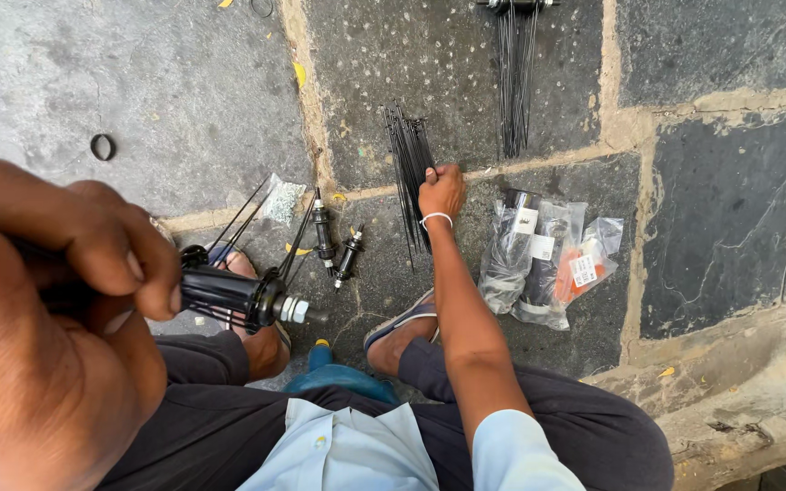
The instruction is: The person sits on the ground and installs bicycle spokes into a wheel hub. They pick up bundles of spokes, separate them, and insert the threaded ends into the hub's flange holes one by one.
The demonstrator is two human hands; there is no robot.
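Left hand: the left hand [56, 309] is close to the camera, its grip closed around the near end of a black wheel hub [229, 293], thumb over the top
Hub: held level above the lap, axle end with a silver nut pointing toward the middle of the floor; a few thin black spokes [252, 205] stick up from its flange
Right hand: the right hand [441, 191] is stretched out to the floor, wrist wearing a white band, fingers curled shut on the near end of a spoke bundle [408, 164]
Spoke bundle: lies on the stone floor [138, 82] across a mortar joint, fanning away from the person
Second bundle: more spokes [513, 73] lie near the floor's far edge, well apart from the hand
Loose parts: two small black axles [334, 245] lie side by side between the hub and the right forearm
Bags: clear plastic packets [543, 259] with black and orange parts lie just right of the forearm
Ring: a small black ring [103, 146] lies alone toward the left
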